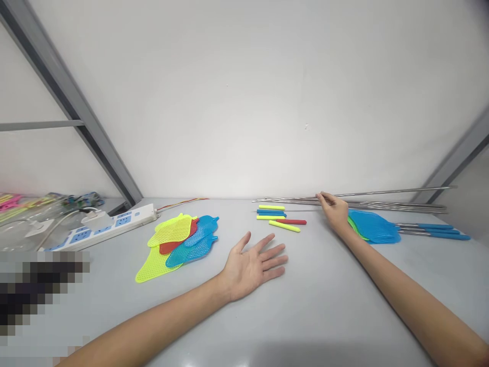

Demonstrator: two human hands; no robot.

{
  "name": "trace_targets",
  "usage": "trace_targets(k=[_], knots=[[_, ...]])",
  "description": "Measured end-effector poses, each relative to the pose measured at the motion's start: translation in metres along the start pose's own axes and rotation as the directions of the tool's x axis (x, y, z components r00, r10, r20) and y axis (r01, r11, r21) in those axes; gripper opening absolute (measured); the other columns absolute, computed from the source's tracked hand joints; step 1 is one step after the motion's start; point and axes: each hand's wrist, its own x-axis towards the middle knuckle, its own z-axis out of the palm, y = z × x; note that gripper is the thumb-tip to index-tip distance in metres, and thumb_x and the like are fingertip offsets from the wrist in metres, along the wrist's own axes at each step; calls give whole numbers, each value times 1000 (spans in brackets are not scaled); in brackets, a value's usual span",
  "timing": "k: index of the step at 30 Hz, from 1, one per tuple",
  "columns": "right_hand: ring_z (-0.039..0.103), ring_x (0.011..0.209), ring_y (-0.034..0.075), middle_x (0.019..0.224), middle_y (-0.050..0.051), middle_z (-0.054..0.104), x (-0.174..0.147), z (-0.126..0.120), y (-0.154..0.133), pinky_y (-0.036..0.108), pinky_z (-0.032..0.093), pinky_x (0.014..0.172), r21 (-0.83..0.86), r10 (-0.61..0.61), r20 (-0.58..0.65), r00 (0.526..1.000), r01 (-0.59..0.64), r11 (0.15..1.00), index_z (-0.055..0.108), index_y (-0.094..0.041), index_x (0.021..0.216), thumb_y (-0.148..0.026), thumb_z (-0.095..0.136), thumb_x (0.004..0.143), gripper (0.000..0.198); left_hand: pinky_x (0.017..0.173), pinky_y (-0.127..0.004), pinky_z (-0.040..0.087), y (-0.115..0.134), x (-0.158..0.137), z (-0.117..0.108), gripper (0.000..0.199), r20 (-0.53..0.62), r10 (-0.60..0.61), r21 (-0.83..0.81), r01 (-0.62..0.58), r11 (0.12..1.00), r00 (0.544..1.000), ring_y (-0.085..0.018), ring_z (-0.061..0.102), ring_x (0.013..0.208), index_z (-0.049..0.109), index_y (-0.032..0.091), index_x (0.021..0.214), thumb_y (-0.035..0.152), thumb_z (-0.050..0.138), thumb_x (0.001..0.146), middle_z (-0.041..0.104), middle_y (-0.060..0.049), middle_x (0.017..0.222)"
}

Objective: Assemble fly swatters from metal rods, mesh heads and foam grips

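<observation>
While our left hand spreads its released fingers nearest us, palm showing, we see perforated yellow, red and blue swatter heads overlapping on the grey table to its left, near a white power strip. Beyond lie short yellow, blue and red tubes; blue-handled swatters rest at right, partly hidden by our right forearm. Before the pale wall, our right hand pinches a slim, shiny metal rod near a loose rod bundle.
</observation>
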Motion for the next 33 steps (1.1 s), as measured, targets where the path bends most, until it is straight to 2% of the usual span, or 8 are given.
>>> trace_targets(k=[4, 6, 9, 13, 16, 22, 29, 33], knots=[[61, 81, 23, 90, 10, 66, -1, 7, -22, 34, 45, 76, 66, -30, 36, 999, 27, 997, 67, -15, 83, -43, 53, 71, 33, 97, -44, 23, 1, -3, 0, 67, 44, 199, 534, -191, 824, 979, -27, 30, 120, 15, 21, 133, 60, 20, 79, 25, -10, 136], [62, 80, 22, 92, 10, 66, -4, 10, -35, 33, 46, 74, 103, -38, 70, 997, 31, 994, 66, -15, 84, -43, 52, 71, 34, 101, -44, 15, 1, -6, 1, 65, 150, 329, 882, -277, 382, 932, -27, 18, 125, 18, 24, 132, 55, 33, 78, 17, -7, 139], [62, 77, 22, 88, 9, 67, -11, 13, -55, 34, 48, 71, 154, -52, 120, 991, 33, 987, 66, -16, 85, -43, 52, 71, 34, 102, -46, 4, 3, -8, 1, 63, 316, 426, 923, -171, -345, 848, -27, 0, 127, 15, 26, 133, 41, 45, 78, 0, -3, 141], [63, 73, 21, 85, 6, 67, -25, 15, -85, 32, 49, 67, 228, -101, 207, 973, 52, 972, 67, -18, 85, -41, 51, 73, 30, 100, -51, 5, 12, -5, -4, 63, 482, 535, 694, 71, -717, 694, -29, -4, 127, 9, 24, 133, 32, 42, 81, -6, -6, 141], [62, 79, 21, 86, 3, 67, -34, 13, -107, 30, 49, 68, 270, -144, 261, 954, 71, 960, 67, -20, 83, -38, 52, 74, 25, 99, -51, 4, 22, -4, -7, 61, 546, 586, 579, 236, -780, 599, -31, 0, 127, 15, 23, 132, 33, 44, 80, 0, -8, 141], [62, 75, 19, 85, 3, 67, -49, 4, -139, 28, 49, 60, 306, -171, 351, 920, 60, 950, 66, -21, 88, -38, 47, 78, 27, 98, -53, 4, 42, -6, -9, 51, 524, 669, 514, 430, -742, 527, -30, 22, 121, 31, 18, 127, 34, 42, 80, 36, -12, 127], [57, 89, 21, 87, 3, 65, -61, -5, -166, 26, 49, 60, 404, -166, 536, 828, -79, 911, 65, -21, 92, -39, 43, 80, 31, 77, -33, 36, 52, -6, -21, 27, 384, 699, 620, 392, -680, 604, -18, 46, 82, 45, 18, 108, 23, 29, 87, 50, -7, 90], [58, 85, 21, 89, 5, 64, -57, -8, -170, 28, 49, 57, 451, -128, 648, 751, -243, 859, 65, -19, 92, -43, 43, 79, 35, 65, -29, 35, 51, -7, -22, 22, 345, 701, 637, 393, -664, 625, -17, 45, 72, 48, 18, 94, 23, 27, 87, 51, -4, 79]])
